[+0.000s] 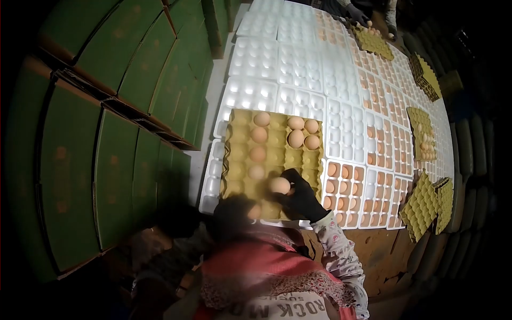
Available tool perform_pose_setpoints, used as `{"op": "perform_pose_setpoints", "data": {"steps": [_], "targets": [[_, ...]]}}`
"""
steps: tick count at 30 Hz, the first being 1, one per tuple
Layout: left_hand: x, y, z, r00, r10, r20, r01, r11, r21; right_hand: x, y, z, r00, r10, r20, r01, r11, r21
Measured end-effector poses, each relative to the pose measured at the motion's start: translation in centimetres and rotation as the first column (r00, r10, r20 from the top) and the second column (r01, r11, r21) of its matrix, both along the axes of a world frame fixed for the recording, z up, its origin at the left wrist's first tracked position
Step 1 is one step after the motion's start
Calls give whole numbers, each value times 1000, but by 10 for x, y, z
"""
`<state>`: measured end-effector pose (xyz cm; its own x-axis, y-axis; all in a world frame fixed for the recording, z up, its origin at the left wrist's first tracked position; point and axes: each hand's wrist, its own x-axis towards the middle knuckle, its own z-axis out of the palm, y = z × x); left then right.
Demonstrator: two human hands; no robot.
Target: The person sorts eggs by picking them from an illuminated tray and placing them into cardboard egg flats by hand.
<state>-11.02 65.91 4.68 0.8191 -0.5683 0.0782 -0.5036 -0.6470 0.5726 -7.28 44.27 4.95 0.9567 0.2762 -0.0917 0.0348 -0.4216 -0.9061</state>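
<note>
My right hand (300, 196), in a black glove, has its fingers closed round a pale brown egg (280, 185) above the lower part of a yellow-brown pulp egg tray (230, 184). My left hand (232, 214), dark-gloved and smeared by motion, is at the tray's near left corner, beside another egg (254, 212); whether it grips that egg is unclear. A column of eggs (257, 154) runs down the tray's middle. Several more eggs (296, 139) sit in its far right cups. The pulp tray rests on top of white plastic egg trays (298, 101).
Green cartons (125, 176) are stacked along the left. White trays filled with eggs (344, 186) lie to the right. Loose pulp trays (418, 205) lie by the right edge. At the far end, another person's gloved hand (356, 13) is near a pulp tray (375, 44).
</note>
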Motion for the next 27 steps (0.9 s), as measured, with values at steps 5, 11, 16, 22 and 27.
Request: {"op": "perform_pose_setpoints", "data": {"steps": [5,11,16,22,27], "targets": [[2,17,-16,870,119,-478,-392,754,-526,35,26,23,972,53,228,-65,997,47],[67,35,-1,653,-119,-748,-679,345,-648,25,100,6,960,-20,280,236,595,-769],[112,10,-4,952,303,45,-269,896,-353,32,72,18,963,87,256,91,787,-610],[115,-24,3,968,189,164,-232,922,310,21,-11,39,867,-100,-489,405,714,572],[115,-30,5,959,194,208,-252,919,304,4,-59,26,783,-98,-614,536,607,587]]}}
